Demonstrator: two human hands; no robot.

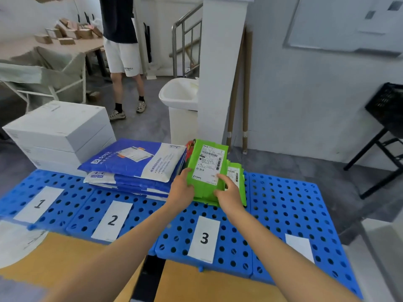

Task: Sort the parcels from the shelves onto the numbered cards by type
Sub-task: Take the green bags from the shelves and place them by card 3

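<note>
A green parcel (207, 164) with a white shipping label is tilted up above card 3 (204, 238). My left hand (182, 189) grips its lower left edge and my right hand (229, 194) pinches its lower right edge. More green parcels (236, 177) lie stacked under and behind it. A pile of blue and white parcels (135, 162) lies behind card 2 (112, 221). White boxes (58, 131) are stacked behind card 1 (39, 203). A blank white card (299, 247) lies at the right. All cards sit on a blue perforated platform (290, 205).
A person in white shorts (123, 57) stands at the back left beside a table of cardboard boxes (72, 31). A white bin (181, 101) and a white pillar (220, 68) stand behind the platform. A black crate on a stand (388, 105) is at the right.
</note>
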